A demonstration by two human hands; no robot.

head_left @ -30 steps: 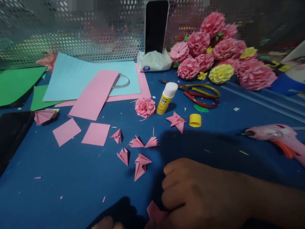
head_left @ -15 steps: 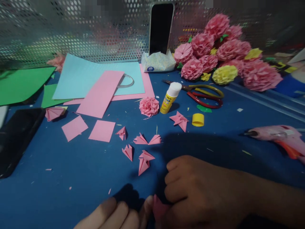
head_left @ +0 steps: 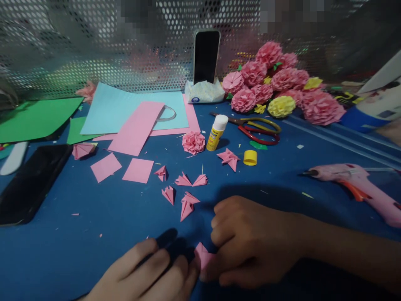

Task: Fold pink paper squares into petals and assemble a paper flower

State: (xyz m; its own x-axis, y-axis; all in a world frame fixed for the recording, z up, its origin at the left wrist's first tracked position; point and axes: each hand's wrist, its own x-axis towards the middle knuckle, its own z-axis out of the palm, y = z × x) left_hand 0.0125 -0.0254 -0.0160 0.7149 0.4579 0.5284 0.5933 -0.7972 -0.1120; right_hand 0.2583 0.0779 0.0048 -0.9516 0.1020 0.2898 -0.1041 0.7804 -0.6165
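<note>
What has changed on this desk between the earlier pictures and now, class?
The left hand has moved in from the bottom edge, rightward, its fingers now at the folded pink piece. The camera view has shifted too. The right hand still holds that piece; the glue stick, scissors and glue gun stayed put.

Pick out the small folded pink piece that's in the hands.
The folded pink piece at bottom centre, pinched in the right hand next to the left hand; the other folded pieces lie on the table, beyond both hands.
</note>
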